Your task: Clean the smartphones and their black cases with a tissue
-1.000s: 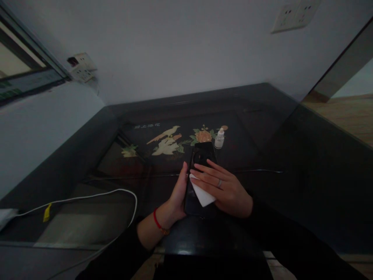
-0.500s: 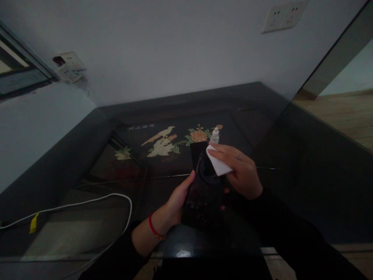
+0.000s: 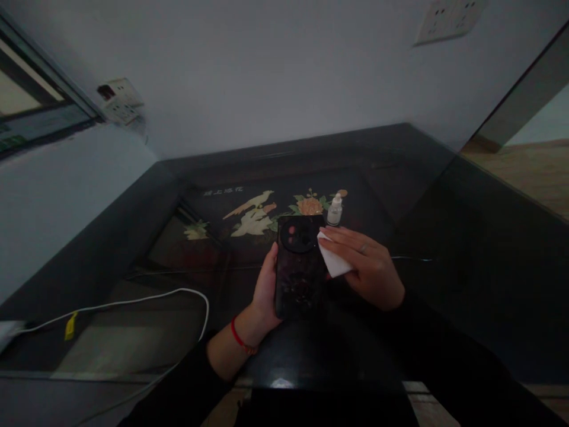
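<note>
A black smartphone (image 3: 301, 276) is held up over the dark table, its back with the round camera ring facing me. My left hand (image 3: 265, 290) grips it along the left edge, a red bracelet on the wrist. Pinched in the fingers of my right hand (image 3: 371, 267) is a folded white cloth or wipe (image 3: 332, 258), at the phone's upper right edge. Just beyond that hand, a small clear dropper bottle (image 3: 335, 212) with a white cap stands upright on the table.
The glossy black table (image 3: 284, 353) has inlaid birds and flowers (image 3: 252, 222). A white cable (image 3: 146, 300) with a yellow tag (image 3: 70, 326) runs along the left. A wall (image 3: 275, 77) with sockets (image 3: 450, 21) borders the far edge.
The phone has turned so its back and camera ring face me more fully. The cloth has gone from over the camera area to the right edge. The view has shifted slightly.
</note>
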`<state>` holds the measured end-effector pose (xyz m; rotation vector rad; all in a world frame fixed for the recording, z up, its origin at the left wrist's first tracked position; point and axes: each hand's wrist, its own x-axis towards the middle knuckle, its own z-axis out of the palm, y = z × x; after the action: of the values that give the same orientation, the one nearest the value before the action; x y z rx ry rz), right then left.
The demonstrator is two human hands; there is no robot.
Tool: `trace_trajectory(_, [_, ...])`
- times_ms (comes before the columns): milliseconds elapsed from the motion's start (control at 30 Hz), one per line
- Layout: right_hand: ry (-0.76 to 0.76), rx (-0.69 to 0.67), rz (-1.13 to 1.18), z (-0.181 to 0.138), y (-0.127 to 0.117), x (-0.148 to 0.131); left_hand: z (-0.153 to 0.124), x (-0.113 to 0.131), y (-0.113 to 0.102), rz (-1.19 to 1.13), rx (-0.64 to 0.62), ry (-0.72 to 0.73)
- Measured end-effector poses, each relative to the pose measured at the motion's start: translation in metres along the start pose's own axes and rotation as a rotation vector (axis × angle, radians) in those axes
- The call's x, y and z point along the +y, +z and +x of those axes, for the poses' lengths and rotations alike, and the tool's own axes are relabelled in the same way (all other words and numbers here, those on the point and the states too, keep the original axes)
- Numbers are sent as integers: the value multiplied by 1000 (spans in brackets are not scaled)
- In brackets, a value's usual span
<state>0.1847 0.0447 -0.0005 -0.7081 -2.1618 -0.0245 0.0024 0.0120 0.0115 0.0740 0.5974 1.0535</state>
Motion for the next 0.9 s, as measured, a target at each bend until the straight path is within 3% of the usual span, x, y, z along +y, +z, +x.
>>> trace_trajectory(100, [-134, -46, 56, 0, 3, -12, 2, 2, 0, -24, 77, 44])
trace_trajectory(200, [-223, -80, 127, 0, 5, -24, 2, 1, -4, -44, 63, -21])
trace_trajectory(367, [-137, -1, 101, 0, 8, -32, 0, -12, -4, -67, 123, -53])
trace_trajectory(500, [-104, -44, 59, 0, 11, -29, 3, -24, -8, -75, 165, -78])
trace_trajectory(600, [-161, -75, 64, -1, 13, -31, 4, -24, -15, -41, 136, -116])
trace_trajectory(767, [-446, -74, 211, -4, 15, -43, 1, -14, -22, 31, -19, -223])
trace_trajectory(833, [-451, -80, 213, -5, 14, -44, 2, -13, -23, 46, -82, -265])
trace_trajectory(900, [-342, -89, 156, -6, 13, -40, 4, -15, -24, 16, -54, -269])
